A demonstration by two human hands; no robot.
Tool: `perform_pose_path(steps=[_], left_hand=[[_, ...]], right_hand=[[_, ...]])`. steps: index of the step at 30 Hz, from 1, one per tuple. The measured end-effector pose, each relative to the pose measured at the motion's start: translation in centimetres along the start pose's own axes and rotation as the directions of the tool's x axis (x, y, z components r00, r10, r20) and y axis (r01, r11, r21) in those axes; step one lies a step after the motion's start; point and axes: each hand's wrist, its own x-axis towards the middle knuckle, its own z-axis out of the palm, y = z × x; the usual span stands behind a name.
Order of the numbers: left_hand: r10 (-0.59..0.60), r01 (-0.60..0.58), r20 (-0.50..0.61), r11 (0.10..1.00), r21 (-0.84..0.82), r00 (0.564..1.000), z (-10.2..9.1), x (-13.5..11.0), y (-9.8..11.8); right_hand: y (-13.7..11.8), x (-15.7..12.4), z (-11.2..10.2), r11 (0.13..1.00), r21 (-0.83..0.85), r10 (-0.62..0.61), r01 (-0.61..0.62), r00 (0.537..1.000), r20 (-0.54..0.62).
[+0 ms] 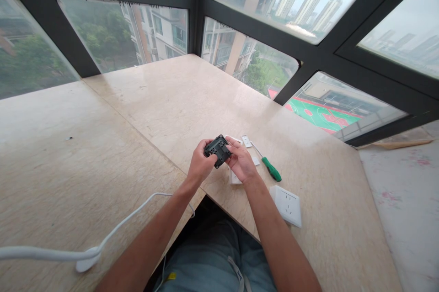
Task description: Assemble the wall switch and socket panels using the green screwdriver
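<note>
Between my two hands is a black plastic socket back housing [218, 149], raised above the stone countertop and slightly tilted. My left hand [202, 160] grips its left side, the thumb pressed on the near face. On the other side, my right hand [241, 159] has its fingers and thumb around the right edge. White plastic pieces lie behind and below the right hand, partly covered by it; one small white plate [246, 141] shows just beyond the fingers. A screwdriver [271, 169] with a green handle rests to the right, its shaft pointing away from me.
A white wall socket [287, 206] lies beside my right forearm. At the lower left, a white cable [126, 219] runs across the countertop [85, 155] from a round white base [88, 260]. Dark-framed windows [197, 8] border the far side. The counter's near edge is by my lap.
</note>
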Motion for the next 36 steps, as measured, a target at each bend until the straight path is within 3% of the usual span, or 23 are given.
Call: perform_pose_path(steps=[6, 16, 22, 26, 32, 36], left_hand=[[-0.022, 0.023, -0.032, 1.0, 0.02, 0.999, -0.3, 0.2, -0.3], [-0.055, 0.058, -0.067, 0.997, 0.044, 0.996, -0.6, 0.4, -0.2], [-0.111, 0.108, 0.035, 0.991, 0.081, 0.993, -0.9, 0.1, 0.9], [-0.012, -0.007, 0.107, 0.984, 0.178, 0.994, -1.3, 0.0, 1.3], [0.068, -0.086, 0.123, 0.986, 0.142, 0.99, -1.1, -0.5, 2.0], [0.238, -0.261, 0.113, 0.923, 0.282, 0.965, -0.5, -1.3, 2.2]], right_hand=[[0.4, 0.8, -0.2, 0.997, 0.017, 0.072, -0.072, 0.997, -0.015], [0.4, 1.7, 0.1, 0.996, -0.007, 0.087, -0.087, 0.996, 0.016], [0.6, 1.4, -0.1, 0.997, -0.032, 0.065, -0.065, 0.998, 0.001], [0.2, 0.5, -0.1, 0.997, -0.073, 0.001, -0.002, 1.0, -0.013], [-1.3, -1.9, -0.6, 0.968, -0.198, -0.152, 0.154, 0.988, 0.022], [-2.0, -4.0, -2.4, 0.92, -0.337, -0.222, 0.202, 0.975, -0.022]])
